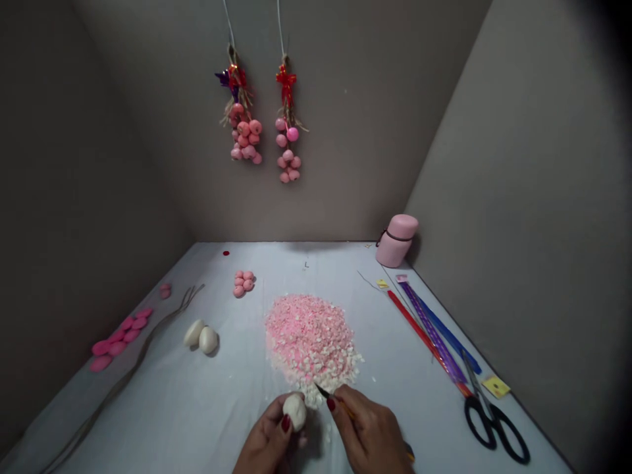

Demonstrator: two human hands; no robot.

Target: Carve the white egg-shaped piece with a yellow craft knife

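Observation:
My left hand [269, 438] is closed around a small white ball [295, 411] at the near edge of the table. My right hand [368, 431] pinches a thin dark-tipped tool [323, 391], like a small knife or pick, whose tip points at the ball. Just beyond both hands lies a heap of pink and white shavings [310, 339]. Two more white balls [201, 336] rest to the left of the heap.
Black scissors [488, 411] and red, purple and blue ribbon sticks [432, 329] lie on the right. A pink bottle [396, 240] stands in the back corner. Pink petal shapes [118, 337], twine [148, 339] and small pink balls [243, 282] lie left. Two ball clusters [244, 131] hang on the wall.

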